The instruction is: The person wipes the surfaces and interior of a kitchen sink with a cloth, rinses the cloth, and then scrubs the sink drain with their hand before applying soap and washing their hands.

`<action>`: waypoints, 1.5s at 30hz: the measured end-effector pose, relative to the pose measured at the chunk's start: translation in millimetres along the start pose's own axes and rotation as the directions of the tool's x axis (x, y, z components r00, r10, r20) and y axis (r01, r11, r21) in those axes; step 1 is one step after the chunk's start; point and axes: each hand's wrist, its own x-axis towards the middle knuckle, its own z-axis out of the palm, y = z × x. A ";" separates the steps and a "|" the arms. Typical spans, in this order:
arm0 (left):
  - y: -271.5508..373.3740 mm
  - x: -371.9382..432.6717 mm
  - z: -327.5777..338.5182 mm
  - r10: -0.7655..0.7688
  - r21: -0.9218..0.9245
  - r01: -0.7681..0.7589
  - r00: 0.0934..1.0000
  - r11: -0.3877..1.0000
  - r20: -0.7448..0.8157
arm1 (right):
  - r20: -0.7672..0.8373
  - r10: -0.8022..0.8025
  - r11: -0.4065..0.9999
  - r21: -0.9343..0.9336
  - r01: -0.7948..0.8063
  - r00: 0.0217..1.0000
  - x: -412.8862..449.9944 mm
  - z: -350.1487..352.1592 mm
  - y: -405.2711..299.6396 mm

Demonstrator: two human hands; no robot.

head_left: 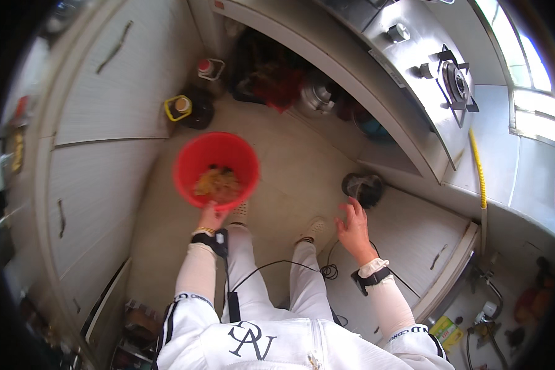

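Note:
My left hand [212, 214] grips the near rim of a red plastic basin [181, 162], held in the air above the floor. Yellowish and pinkish food pieces or scraps [218, 183] lie in its bottom, with some dark bits; the picture is too blurred to tell what they are. My right hand [354, 227] is held out on the other side with fingers apart and nothing in it. Just past its fingertips, lower down on the floor, stands a small dark bin with a bag liner [365, 188].
Pale cabinets [106, 171] line the left. Large bottles [199, 111] stand on the floor ahead, near a metal pot [317, 98] under the counter. A gas stove [409, 55] is at upper right, a tap [488, 314] at lower right. A black cable [282, 262] crosses my legs.

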 end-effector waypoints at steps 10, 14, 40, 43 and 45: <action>30.7 130.2 -57.0 -0.074 -0.617 -0.130 0.953 0.776 -0.294 | 0.063 0.301 0.950 -0.113 -0.293 0.952 -39.5 22.9 57.4; 51.7 117.2 -34.3 -0.101 -0.576 -0.018 0.980 0.817 -0.174 | 0.047 0.305 0.951 0.038 -0.307 0.951 -30.1 17.7 46.0; -215.3 -549.7 501.6 -0.662 0.579 -0.764 0.280 0.285 0.695 | -0.617 0.765 0.225 0.525 0.821 0.184 -477.7 -325.0 178.3; -276.7 -594.9 513.8 -0.723 0.529 -0.823 0.234 0.209 0.650 | -0.510 0.858 0.209 0.440 0.873 0.051 -546.1 -294.6 222.2; -317.7 -612.2 521.9 -0.753 0.521 -0.836 0.229 0.172 0.617 | -0.473 0.878 0.148 0.406 0.902 0.069 -560.5 -277.7 247.3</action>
